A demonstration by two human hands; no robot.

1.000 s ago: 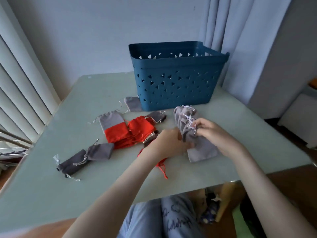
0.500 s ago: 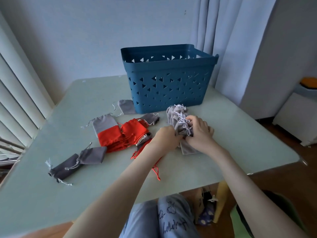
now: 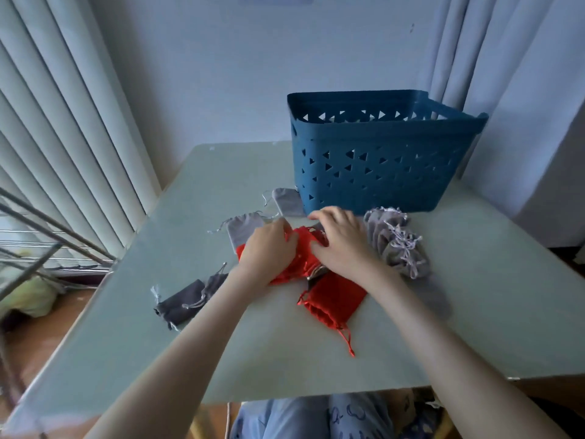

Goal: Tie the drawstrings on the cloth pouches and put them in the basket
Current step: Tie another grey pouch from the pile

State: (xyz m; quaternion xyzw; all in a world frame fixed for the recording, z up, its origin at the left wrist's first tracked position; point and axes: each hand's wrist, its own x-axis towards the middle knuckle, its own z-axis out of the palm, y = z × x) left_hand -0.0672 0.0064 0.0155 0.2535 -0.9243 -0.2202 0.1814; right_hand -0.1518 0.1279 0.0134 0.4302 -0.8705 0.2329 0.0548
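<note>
A blue perforated basket (image 3: 373, 166) stands at the back of the pale green table (image 3: 474, 327). A bundle of light grey pouches (image 3: 395, 245) with white drawstrings lies right of my hands, not touched. My left hand (image 3: 269, 248) and my right hand (image 3: 342, 245) both rest on a pile of red pouches (image 3: 304, 258); fingers curl into the red cloth. Another red pouch (image 3: 332, 302) with a trailing red string lies nearer me. A light grey pouch (image 3: 243, 229) peeks out behind my left hand, another grey pouch (image 3: 286, 201) lies by the basket.
Two dark grey pouches (image 3: 186, 299) lie at the table's left part. Vertical blinds (image 3: 63, 153) and a metal rack (image 3: 47, 242) stand on the left, curtains (image 3: 506, 58) behind the basket. The table's near edge is just above my knees.
Both hands have let go of the grey pouch bundle and moved left onto the red pouches. The bundle now lies on the table by itself.
</note>
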